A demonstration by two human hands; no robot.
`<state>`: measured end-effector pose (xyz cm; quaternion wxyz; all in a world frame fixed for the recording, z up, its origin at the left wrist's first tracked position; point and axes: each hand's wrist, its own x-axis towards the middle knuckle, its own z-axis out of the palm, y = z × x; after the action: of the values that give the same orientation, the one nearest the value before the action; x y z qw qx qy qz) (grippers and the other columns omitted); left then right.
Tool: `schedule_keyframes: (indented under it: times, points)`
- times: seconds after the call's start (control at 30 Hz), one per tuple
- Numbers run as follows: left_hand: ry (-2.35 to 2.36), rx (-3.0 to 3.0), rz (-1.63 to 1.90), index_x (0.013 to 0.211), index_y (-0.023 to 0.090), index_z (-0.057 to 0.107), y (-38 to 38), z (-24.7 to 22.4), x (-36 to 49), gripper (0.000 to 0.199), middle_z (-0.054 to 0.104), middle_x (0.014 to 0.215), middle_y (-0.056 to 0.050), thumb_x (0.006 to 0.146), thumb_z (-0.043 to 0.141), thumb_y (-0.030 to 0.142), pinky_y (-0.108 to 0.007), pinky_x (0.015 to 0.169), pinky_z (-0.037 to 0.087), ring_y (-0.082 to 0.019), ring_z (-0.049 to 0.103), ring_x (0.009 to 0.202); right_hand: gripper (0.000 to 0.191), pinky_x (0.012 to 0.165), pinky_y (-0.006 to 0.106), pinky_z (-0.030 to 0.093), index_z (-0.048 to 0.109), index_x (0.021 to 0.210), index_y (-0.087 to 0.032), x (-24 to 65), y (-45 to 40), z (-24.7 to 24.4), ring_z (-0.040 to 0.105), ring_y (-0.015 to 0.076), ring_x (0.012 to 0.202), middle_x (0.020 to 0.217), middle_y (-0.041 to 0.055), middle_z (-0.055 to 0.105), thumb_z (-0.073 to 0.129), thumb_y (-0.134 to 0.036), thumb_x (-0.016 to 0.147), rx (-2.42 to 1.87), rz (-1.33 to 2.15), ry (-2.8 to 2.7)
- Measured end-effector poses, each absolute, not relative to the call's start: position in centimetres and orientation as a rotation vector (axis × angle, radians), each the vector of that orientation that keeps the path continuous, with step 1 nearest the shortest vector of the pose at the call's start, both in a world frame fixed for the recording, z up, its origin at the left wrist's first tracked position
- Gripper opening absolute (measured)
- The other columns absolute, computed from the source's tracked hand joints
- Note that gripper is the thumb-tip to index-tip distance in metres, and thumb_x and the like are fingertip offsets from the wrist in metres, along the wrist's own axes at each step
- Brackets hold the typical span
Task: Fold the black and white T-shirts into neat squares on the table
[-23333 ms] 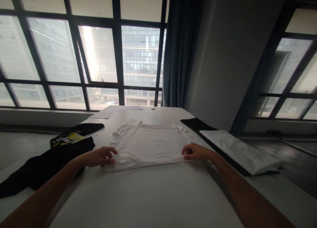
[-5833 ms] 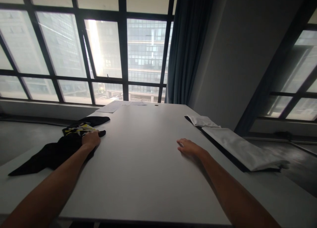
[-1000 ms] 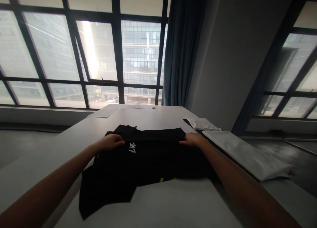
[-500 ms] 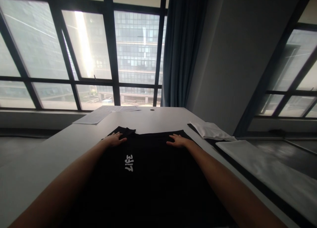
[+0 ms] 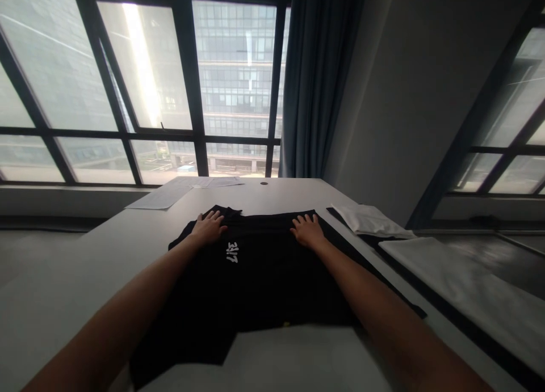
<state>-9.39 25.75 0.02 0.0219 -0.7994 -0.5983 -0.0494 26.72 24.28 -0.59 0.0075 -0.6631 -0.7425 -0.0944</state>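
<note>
"Where does the black shirt (image 5: 264,278) lie?" the first asks.

"Across the middle of the tabletop (image 5: 272,196), spread mostly flat, with its longer spread running from the left edge side toward the right edge side," says the second. "The white lettering (image 5: 232,252) is turned, so that it runs from the far edge toward the near one."

"And the person's hands?"

"Both rest palm down near the shirt's far border. The left hand (image 5: 207,228) is by the bunched part at the far left, just beside the lettering; the right hand (image 5: 308,231) is by the shirt's far right corner."

"Does either grip it?"

"Neither seems to. The fingers are spread and loose on the fabric, with no pinch of cloth showing."

"Then which way is the bulk of it?"

"Back toward the person, under and between the forearms. Each hand is nearest its own end of the far border, and neither looks clearly closer to that border than the other."

"What lies around it?"

"Papers (image 5: 157,197) by the far left corner. Along the right edge, a small white cloth (image 5: 372,219) and a larger white cloth (image 5: 451,273), with black cloth (image 5: 369,240) showing beneath them."
</note>
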Motion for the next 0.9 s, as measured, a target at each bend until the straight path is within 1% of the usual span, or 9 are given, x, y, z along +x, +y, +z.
schedule_keyframes:
  times: [0.13, 0.27, 0.33, 0.47, 0.53, 0.63, 0.77, 0.83, 0.9]
  points:
    - [-1.720, -2.622, -0.131, 0.139, 0.024, 0.057, 18.1, 0.4, -9.6, 0.056, 0.042, 0.156, -0.010, 0.094, 0.044, 0.054, -0.053, 0.118, 0.019, -0.034, 0.033, 0.144, 0.045, 0.109, 0.043, 0.034, 0.059, 0.133, -0.020, 25.5, 17.2, 0.0, 0.054, 0.0290, 0.124, 0.142, 0.0127, 0.054, 0.042, -0.042, 0.098, -1.818, -0.154, -2.473]
    - [-1.693, -2.788, -0.142, 0.138, 0.025, 0.057, 10.5, 0.5, -10.7, 0.061, 0.042, 0.156, -0.007, 0.088, 0.050, 0.060, -0.048, 0.117, 0.026, -0.032, 0.041, 0.140, 0.044, 0.100, 0.037, 0.044, 0.061, 0.133, -0.019, 26.7, 10.9, 0.4, 0.060, 0.0281, 0.117, 0.141, 0.0110, 0.055, 0.048, -0.040, 0.096, -1.790, -0.022, -2.535]
    - [-1.682, -2.834, -0.189, 0.137, 0.026, 0.058, 7.5, 0.8, -11.1, 0.064, 0.043, 0.155, -0.006, 0.086, 0.050, 0.064, -0.045, 0.116, 0.031, -0.032, 0.043, 0.139, 0.043, 0.099, 0.036, 0.046, 0.062, 0.131, -0.020, 28.1, 8.8, 0.5, 0.061, 0.0276, 0.116, 0.140, 0.0105, 0.057, 0.051, -0.040, 0.095, -1.824, 0.009, -2.514]
    - [-1.681, -2.916, -0.301, 0.120, 0.024, 0.070, 2.9, 2.0, -11.2, 0.062, 0.058, 0.142, -0.006, 0.087, 0.044, 0.069, -0.038, 0.111, 0.038, -0.031, 0.051, 0.131, 0.038, 0.099, 0.032, 0.045, 0.068, 0.123, -0.020, 31.3, 6.4, 0.5, 0.062, 0.0254, 0.114, 0.131, 0.0097, 0.063, 0.057, -0.037, 0.091, -1.856, 0.126, -2.448]
    - [-1.671, -2.967, -0.315, 0.117, 0.024, 0.071, 1.2, 2.5, -11.1, 0.062, 0.064, 0.133, -0.007, 0.080, 0.053, 0.070, -0.036, 0.107, 0.042, -0.030, 0.056, 0.124, 0.035, 0.099, 0.031, 0.045, 0.070, 0.119, -0.019, 32.8, 5.3, 0.4, 0.063, 0.0244, 0.113, 0.126, 0.0090, 0.067, 0.057, -0.035, 0.091, -1.822, 0.156, -2.391]
    - [-1.657, -2.971, -0.281, 0.118, 0.024, 0.070, -0.5, 2.8, -11.0, 0.056, 0.069, 0.121, -0.006, 0.073, 0.068, 0.058, -0.034, 0.096, 0.048, -0.029, 0.063, 0.111, 0.035, 0.100, 0.030, 0.045, 0.071, 0.118, -0.019, 34.6, 3.7, 0.5, 0.063, 0.0238, 0.114, 0.123, 0.0080, 0.069, 0.060, -0.034, 0.088, -1.750, 0.234, -2.334]
    - [-1.589, -2.895, -0.418, 0.098, 0.023, 0.072, -1.5, 2.9, -10.4, 0.026, 0.072, 0.104, -0.005, 0.084, 0.056, 0.038, -0.032, 0.087, 0.049, -0.024, 0.066, 0.098, 0.042, 0.103, 0.031, 0.043, 0.072, 0.115, -0.019, 35.5, 2.4, 1.1, 0.060, 0.0255, 0.117, 0.127, 0.0088, 0.067, 0.072, -0.032, 0.076, -1.678, 0.377, -2.364]
    - [-1.532, -2.901, -0.551, 0.093, 0.021, 0.070, -1.9, 3.0, -9.8, 0.023, 0.072, 0.096, -0.005, 0.084, 0.054, 0.035, -0.031, 0.082, 0.049, -0.022, 0.065, 0.089, 0.038, 0.104, 0.032, 0.043, 0.074, 0.110, -0.019, 35.5, 2.3, 1.4, 0.060, 0.0260, 0.117, 0.126, 0.0091, 0.066, 0.074, -0.030, 0.073, -1.654, 0.413, -2.381]
    - [-1.525, -2.995, -0.642, 0.092, 0.019, 0.069, -2.6, 3.2, -9.1, 0.023, 0.070, 0.083, -0.004, 0.084, 0.056, 0.036, -0.028, 0.070, 0.049, -0.019, 0.063, 0.074, 0.035, 0.104, 0.034, 0.043, 0.075, 0.105, -0.019, 35.6, 2.4, 1.6, 0.060, 0.0268, 0.117, 0.127, 0.0095, 0.066, 0.074, -0.029, 0.072, -1.641, 0.451, -2.399]
